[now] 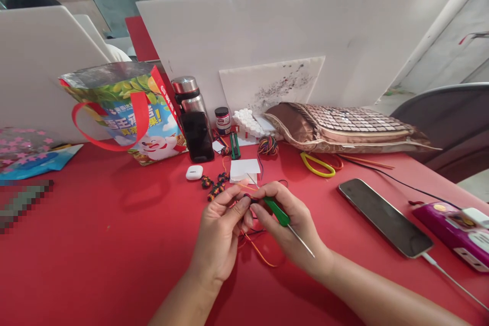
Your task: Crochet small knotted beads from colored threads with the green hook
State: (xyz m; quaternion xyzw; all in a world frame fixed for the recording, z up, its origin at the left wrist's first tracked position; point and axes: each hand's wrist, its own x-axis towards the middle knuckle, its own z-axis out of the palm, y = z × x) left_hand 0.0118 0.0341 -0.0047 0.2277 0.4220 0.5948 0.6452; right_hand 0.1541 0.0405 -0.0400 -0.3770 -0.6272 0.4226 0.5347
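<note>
My left hand (pixel 219 229) is closed, pinching a small dark knotted cord piece (pixel 247 197) between thumb and fingertips. My right hand (pixel 301 224) grips a green-handled tool (pixel 278 211) with thin metal shafts; one end points back over the wrist, and its tip's shape is too small to make out. The right fingertips meet the left at the knotted piece, partly hiding it. Orange and dark cord (pixel 263 257) trails below the hands onto the red table. Just beyond lie dark-and-orange knotted pieces (pixel 217 188) and a white paper (pixel 245 169).
A ball of multicoloured cord (pixel 268 145), a green cutter (pixel 234 145), a jar (pixel 222 121) and a white earbud case (pixel 194 172) lie behind. A phone (pixel 196 137) leans on a flask (pixel 187 92) beside a bag (pixel 133 117). Rightward are another phone (pixel 385 216) and a cushion (pixel 344 125).
</note>
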